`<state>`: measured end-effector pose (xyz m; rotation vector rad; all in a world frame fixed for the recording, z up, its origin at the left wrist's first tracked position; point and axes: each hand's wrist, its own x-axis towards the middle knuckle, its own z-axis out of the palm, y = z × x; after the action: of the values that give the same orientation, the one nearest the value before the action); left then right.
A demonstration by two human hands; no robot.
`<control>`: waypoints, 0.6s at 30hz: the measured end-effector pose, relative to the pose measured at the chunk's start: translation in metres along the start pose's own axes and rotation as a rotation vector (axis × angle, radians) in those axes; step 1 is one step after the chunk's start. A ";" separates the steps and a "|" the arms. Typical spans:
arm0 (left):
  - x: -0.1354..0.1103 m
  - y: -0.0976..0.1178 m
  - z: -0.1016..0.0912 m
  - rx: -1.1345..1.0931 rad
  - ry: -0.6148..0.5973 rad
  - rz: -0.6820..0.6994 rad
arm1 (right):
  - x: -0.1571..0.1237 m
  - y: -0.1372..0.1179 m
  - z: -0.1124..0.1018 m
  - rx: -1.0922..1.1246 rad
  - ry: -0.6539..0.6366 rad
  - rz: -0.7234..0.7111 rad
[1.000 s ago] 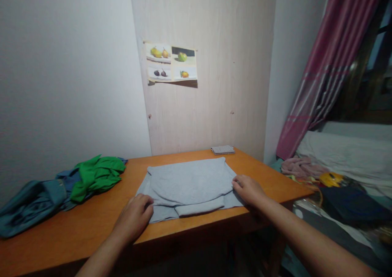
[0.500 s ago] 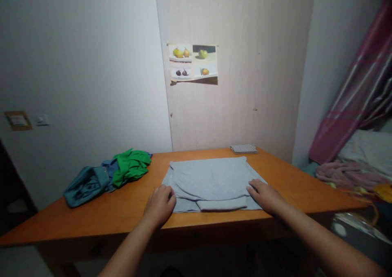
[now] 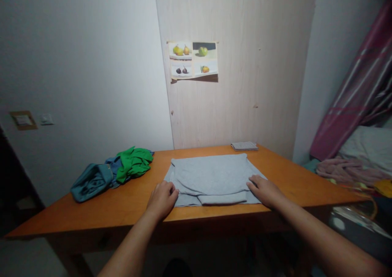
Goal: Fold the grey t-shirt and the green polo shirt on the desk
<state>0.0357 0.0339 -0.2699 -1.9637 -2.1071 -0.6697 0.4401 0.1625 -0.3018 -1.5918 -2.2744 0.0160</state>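
Note:
A grey garment [image 3: 211,177] lies partly folded and flat on the orange wooden table [image 3: 122,203], with a rolled fold along its near edge. My left hand [image 3: 162,198] rests at the garment's near left corner, fingers curled onto the cloth. My right hand [image 3: 265,190] lies at the near right corner, fingers bent and pressing the fabric's edge. Both forearms reach in from the bottom of the view.
A green garment [image 3: 133,162] sits on a teal and blue pile [image 3: 92,181] at the table's left. A small checked folded cloth [image 3: 244,146] lies at the back edge. A fruit poster [image 3: 192,60] hangs on the wall. A bed with clothes [image 3: 349,169] and a curtain [image 3: 355,101] stand at right.
The camera has turned left, bringing the table's left side and the wall switch into view. Both hands have stayed at the grey garment's near corners.

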 end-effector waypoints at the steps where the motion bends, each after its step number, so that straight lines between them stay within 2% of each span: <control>1: 0.000 0.000 0.000 -0.009 -0.005 -0.006 | 0.000 0.000 0.000 -0.001 0.002 -0.006; 10: 0.002 -0.006 0.004 -0.049 0.011 -0.032 | -0.001 -0.004 -0.009 -0.005 -0.012 -0.016; 18: 0.000 -0.004 0.002 -0.010 0.033 -0.077 | 0.002 0.003 0.001 0.027 0.002 -0.010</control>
<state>0.0320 0.0346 -0.2729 -1.8722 -2.1732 -0.7217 0.4413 0.1657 -0.3030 -1.5656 -2.2711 0.0421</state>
